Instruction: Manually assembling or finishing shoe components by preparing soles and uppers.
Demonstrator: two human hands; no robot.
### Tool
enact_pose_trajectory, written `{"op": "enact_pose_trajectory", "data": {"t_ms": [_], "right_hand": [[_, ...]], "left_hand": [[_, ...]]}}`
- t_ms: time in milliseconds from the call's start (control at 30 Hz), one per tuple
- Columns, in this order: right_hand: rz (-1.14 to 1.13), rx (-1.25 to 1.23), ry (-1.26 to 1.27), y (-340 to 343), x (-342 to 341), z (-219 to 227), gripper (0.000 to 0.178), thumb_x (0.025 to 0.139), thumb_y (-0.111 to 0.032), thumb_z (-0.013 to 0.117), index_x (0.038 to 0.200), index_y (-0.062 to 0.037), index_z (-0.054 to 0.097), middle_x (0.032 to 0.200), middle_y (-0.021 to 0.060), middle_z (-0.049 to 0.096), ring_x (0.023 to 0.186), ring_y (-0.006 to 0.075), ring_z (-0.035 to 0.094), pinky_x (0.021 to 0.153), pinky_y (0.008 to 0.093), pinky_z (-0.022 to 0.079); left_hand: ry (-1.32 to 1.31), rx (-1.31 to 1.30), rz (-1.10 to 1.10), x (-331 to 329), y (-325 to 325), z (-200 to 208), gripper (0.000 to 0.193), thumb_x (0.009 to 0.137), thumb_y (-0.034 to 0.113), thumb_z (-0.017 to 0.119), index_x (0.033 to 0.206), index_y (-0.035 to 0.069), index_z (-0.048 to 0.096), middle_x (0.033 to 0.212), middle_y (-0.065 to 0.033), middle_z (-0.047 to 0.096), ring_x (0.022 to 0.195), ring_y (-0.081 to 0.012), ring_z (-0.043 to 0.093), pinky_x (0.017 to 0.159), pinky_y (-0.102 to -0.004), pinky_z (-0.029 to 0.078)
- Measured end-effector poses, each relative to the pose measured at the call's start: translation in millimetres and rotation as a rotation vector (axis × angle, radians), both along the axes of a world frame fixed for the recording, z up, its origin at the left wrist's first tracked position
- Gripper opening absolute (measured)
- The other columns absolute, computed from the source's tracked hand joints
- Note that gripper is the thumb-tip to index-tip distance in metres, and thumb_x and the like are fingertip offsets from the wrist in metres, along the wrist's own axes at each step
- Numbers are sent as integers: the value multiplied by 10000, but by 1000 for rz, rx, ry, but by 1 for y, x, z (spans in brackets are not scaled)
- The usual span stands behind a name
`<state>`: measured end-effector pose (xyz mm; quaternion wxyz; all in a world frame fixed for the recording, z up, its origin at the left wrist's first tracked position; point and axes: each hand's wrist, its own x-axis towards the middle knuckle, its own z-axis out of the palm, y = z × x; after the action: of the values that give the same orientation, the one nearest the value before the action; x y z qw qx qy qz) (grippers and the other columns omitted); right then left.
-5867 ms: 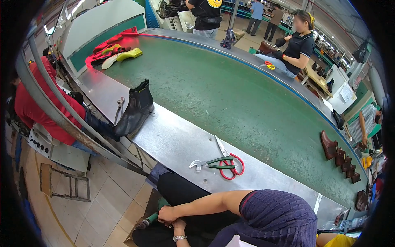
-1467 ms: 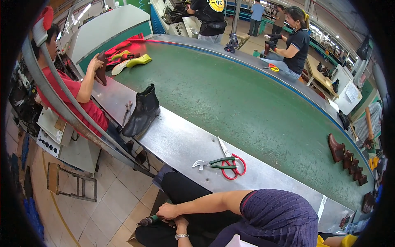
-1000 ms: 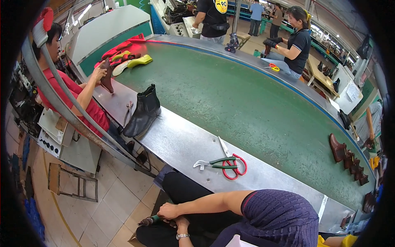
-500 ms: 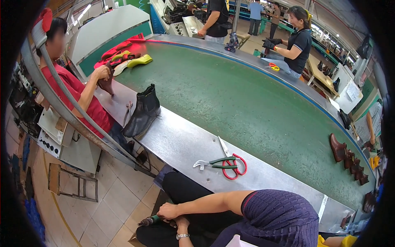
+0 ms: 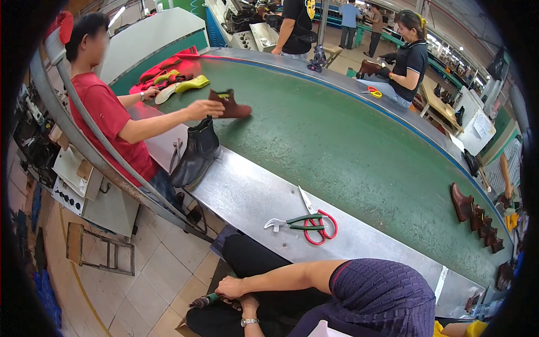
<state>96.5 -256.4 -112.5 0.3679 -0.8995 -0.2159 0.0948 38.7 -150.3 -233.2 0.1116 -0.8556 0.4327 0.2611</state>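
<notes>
My right hand (image 5: 228, 287) is closed at a green piece with a dark brown, ragged-looking end (image 5: 203, 300), low above my lap. I cannot make out what kind of thing it is. My left hand (image 5: 249, 304), with a watch at its wrist, lies just beside and below the right one. Its fingers are mostly hidden. On the metal ledge (image 5: 365, 247) beside me lie green-handled pincers (image 5: 297, 222) across red-handled scissors (image 5: 317, 222), both apart from my hands.
A green belt (image 5: 337, 151) runs beyond the ledge. A black boot (image 5: 196, 151) stands at its left end. A co-worker in red (image 5: 106, 106) holds a brown boot (image 5: 229, 105) over the belt. Brown boots (image 5: 461, 202) line its right end. A stool (image 5: 101, 250) stands on the floor.
The co-worker in red has brought the brown boot rightward over the belt and reached the other hand to the yellow pieces. Across the belt, another co-worker has raised a brown boot. My hands look unchanged.
</notes>
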Motion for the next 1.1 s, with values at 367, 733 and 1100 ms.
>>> {"op": "enact_pose_trajectory", "data": {"t_ms": [367,733,1100], "right_hand": [[-14,-15,-2,1,3,-4,187,713,-163,630,845,-40,677,801,186,670,800,362,661,683,464,531],[-14,1,-9,0,8,-11,181,713,-160,631,842,-43,680,786,191,669,779,371,663,663,464,534],[4,-35,9,0,9,-8,180,718,-156,636,855,-47,679,782,192,668,789,367,668,662,460,538]], "left_hand": [[0,-7,-12,7,-8,1,322,823,160,561,1112,56,658,1127,-177,651,1048,-315,620,906,-436,463],[3,-15,-21,11,-10,0,326,824,164,558,1114,58,659,1135,-177,649,1055,-310,620,912,-434,460],[5,-23,-18,12,-8,-3,329,825,168,555,1117,60,661,1143,-177,647,1062,-306,620,919,-432,458]]}}
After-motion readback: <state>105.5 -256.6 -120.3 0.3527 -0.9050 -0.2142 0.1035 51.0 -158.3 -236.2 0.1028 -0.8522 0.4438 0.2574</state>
